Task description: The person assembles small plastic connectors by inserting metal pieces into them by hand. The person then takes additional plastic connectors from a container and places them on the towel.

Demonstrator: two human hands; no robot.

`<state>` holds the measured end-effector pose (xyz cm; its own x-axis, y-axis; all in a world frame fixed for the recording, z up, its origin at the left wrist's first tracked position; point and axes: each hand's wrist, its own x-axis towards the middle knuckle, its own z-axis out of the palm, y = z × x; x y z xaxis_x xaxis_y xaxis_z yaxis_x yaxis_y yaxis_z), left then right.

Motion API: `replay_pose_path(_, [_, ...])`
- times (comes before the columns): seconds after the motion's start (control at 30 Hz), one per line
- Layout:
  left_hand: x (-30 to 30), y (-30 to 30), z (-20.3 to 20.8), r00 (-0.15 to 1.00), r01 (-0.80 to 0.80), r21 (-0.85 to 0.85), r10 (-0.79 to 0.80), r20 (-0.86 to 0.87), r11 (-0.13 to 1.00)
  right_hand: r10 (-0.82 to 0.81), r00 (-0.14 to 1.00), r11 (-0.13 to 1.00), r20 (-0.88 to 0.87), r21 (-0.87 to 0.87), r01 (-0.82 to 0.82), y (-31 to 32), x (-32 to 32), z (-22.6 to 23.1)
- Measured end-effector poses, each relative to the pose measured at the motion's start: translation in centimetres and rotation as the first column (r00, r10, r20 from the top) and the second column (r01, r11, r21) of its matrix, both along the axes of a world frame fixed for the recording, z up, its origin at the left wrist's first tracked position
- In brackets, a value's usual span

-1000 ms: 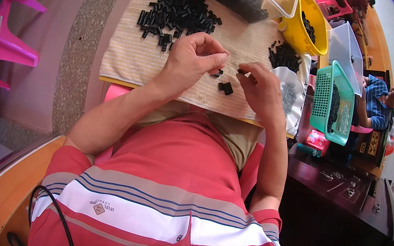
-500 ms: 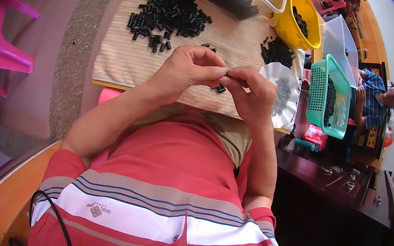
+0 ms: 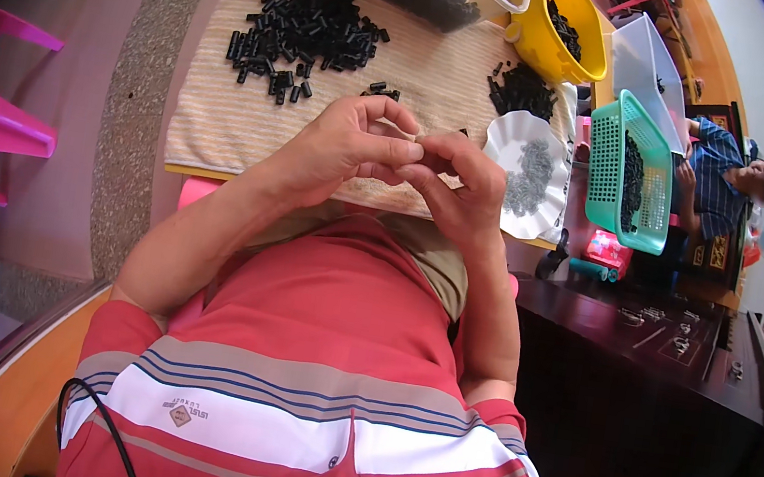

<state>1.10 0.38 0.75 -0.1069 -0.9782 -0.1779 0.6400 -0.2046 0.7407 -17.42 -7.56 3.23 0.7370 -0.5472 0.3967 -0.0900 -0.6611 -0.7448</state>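
My left hand (image 3: 341, 147) and my right hand (image 3: 464, 184) meet over the front of a striped towel (image 3: 215, 108). Thumb and forefinger of each are pinched together, and the fingertips touch or nearly touch. Whatever sits between them is too small and covered to make out. Beyond my left hand lies a large heap of short black cylinders (image 3: 313, 34), with a few loose black cylinders (image 3: 381, 90) just past the fingers. To the right of my right hand, a white scalloped dish (image 3: 506, 131) holds small translucent pieces (image 3: 531, 177). A smaller pile of black parts (image 3: 525, 93) lies behind the dish.
A clear bin (image 3: 508, 1) of black pieces stands at the back, beside a yellow basin (image 3: 581, 69). Further right are a translucent tub (image 3: 669, 108) and a green basket (image 3: 603, 177). Another person (image 3: 718, 178) sits beyond. A pink stool (image 3: 3, 122) stands left.
The view has shifted slightly, moving the scene left. Both hands stay pinched together. A dark bit that showed between the fingertips and black pieces beneath my right hand no longer show.
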Motion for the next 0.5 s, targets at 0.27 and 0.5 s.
replay_pose_path(0.27, [-0.4, 0.3, 0.6, 1.0, -0.027, 0.022, 0.027, 0.016, 0.999, -0.325, 0.882, 0.943, -0.343, -0.194, 0.272, -5.6, -6.5, 2.1])
replay_pose_path(0.5, [-0.8, 0.3, -0.2, 1.0, -0.004, -0.008, 0.004, 0.009, 1.0, -0.524, 0.617, 0.837, -0.587, -0.487, 0.249, -8.3, -9.2, 1.8])
